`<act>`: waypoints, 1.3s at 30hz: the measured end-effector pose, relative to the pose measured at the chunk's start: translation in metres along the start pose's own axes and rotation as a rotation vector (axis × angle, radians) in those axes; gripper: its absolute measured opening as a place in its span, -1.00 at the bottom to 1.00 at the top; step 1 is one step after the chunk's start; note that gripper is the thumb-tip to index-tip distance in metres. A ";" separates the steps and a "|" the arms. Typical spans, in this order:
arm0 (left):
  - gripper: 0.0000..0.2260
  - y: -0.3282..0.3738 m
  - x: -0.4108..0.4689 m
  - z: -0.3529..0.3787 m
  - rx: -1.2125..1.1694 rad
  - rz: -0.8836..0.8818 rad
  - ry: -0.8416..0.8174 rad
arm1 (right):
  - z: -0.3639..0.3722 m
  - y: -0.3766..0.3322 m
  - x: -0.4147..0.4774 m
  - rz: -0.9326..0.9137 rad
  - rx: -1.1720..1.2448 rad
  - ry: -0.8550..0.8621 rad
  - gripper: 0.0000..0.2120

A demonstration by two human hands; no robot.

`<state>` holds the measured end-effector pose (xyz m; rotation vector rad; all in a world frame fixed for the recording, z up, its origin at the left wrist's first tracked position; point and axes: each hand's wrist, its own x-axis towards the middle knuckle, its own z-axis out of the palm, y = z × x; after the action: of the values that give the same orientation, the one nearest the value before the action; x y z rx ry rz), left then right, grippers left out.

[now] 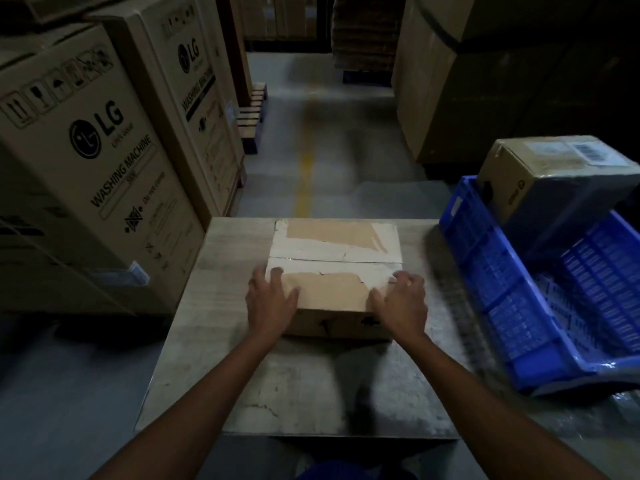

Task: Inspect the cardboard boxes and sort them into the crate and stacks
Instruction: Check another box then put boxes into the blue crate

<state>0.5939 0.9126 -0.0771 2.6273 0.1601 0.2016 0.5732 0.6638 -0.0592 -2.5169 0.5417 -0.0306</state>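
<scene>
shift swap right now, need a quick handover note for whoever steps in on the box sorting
Left grip: holds the near left corner of the torn box.
Right grip: holds its near right corner.
Torn box: flat on the table, top paper ripped, seam taped.
Blue crate: right of the table, with one labelled box resting at its far end.
Done: one box at the crate.
Left: finish checking the torn box, then sort it to the crate or a stack. No sorted stack is clear in view.

Dim, soft-focus view; dark corners, edges bowed by wide-angle lens.
</scene>
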 end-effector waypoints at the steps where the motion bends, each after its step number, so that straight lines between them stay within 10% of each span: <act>1: -0.44 0.004 0.009 -0.003 0.105 0.101 -0.046 | 0.001 -0.005 0.005 -0.106 -0.116 -0.037 -0.30; 10: -0.26 0.048 0.074 -0.014 0.374 0.217 -0.676 | -0.013 -0.063 0.047 -0.135 -0.456 -0.555 -0.05; 18: 0.04 0.025 0.054 -0.009 0.078 -0.121 -0.495 | -0.003 -0.019 0.027 0.154 -0.007 -0.235 0.16; 22: -0.08 0.022 0.044 -0.004 -0.009 -0.244 -0.402 | -0.012 -0.012 0.023 0.296 0.287 -0.168 -0.25; 32: -0.40 0.034 0.033 0.010 -0.539 -0.281 -0.401 | -0.108 -0.099 0.018 -0.102 0.045 0.109 -0.55; 39: -0.65 0.065 0.040 -0.058 -0.782 -0.227 -0.300 | -0.102 -0.122 -0.014 -0.381 0.027 -0.020 -0.65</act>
<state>0.6284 0.8900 0.0096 1.8141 0.2198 -0.1803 0.5922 0.7092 0.0932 -2.5548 0.0473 -0.1530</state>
